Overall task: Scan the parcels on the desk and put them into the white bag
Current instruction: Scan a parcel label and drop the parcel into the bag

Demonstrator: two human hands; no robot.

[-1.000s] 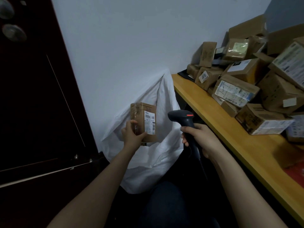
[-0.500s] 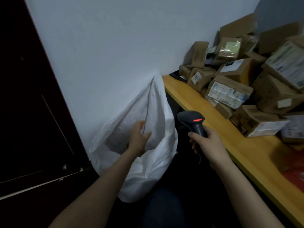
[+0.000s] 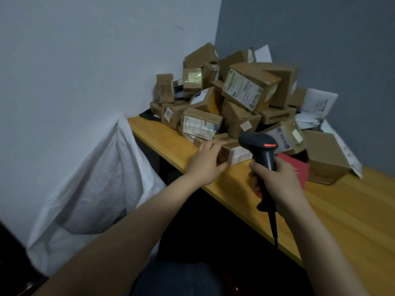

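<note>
gripping parcel (image 3: 232,153) with left hand (image 3: 206,163); right hand (image 3: 277,181) holding scanner (image 3: 264,150).

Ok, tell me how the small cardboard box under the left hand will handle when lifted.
Probably stiff: the small cardboard box shows square edges under the left hand. Likely light, since one hand spans it. It lies flat near the desk edge, so it should slide, not roll; parcels piled behind may shift.

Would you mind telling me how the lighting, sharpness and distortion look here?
Head view: dim, flat light, with near-black shadow under the desk; parcel labels are soft and unreadable; the wall corner leans, a wide-angle effect; the red light on the scanner glows without glare.
</note>
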